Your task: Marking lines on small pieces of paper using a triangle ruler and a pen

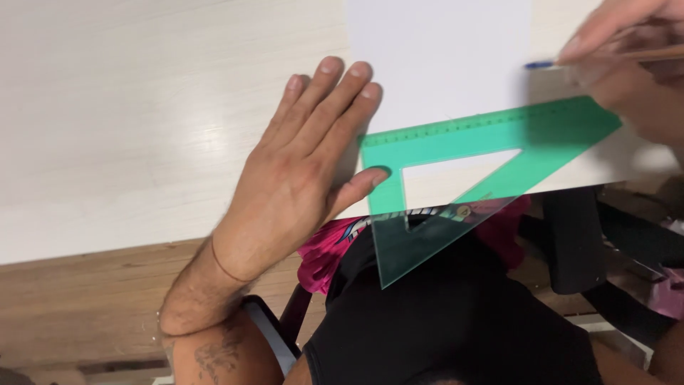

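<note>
**Green ruler set on the paper, no line to be seen yet**

Green see-through plastic makes up the triangle ruler [456, 178]. Its low corner sticks out past the near edge of the tabletop [107, 142] and hangs over the person's dark lap. The rest of it lies flat on a sheet of white paper [442, 57]. The long straight edge with the little marks runs across the sheet, rising a bit toward the right.

The left hand [306, 171] is spread wide open and lies flat, palm down. It grips nothing. Its thumb presses on the left corner of the triangle ruler, and its fingers [342, 100] rest partly on the tabletop and partly on the left edge of the white paper. It looks like it is pinning things down so they do not slide.

Farther off, at the top right, the right hand [634, 50] is curled around a thin pencil [605, 58] with a blue tip. The hand is partly cut off by the picture edge and blurry. The blue tip sits at the right edge of the sheet, just above the marked edge of the triangle ruler.

I can see no line on the sheet, so the setting up seems done and the drawing seems left to do. The tabletop is pale, with wood floor below.
</note>
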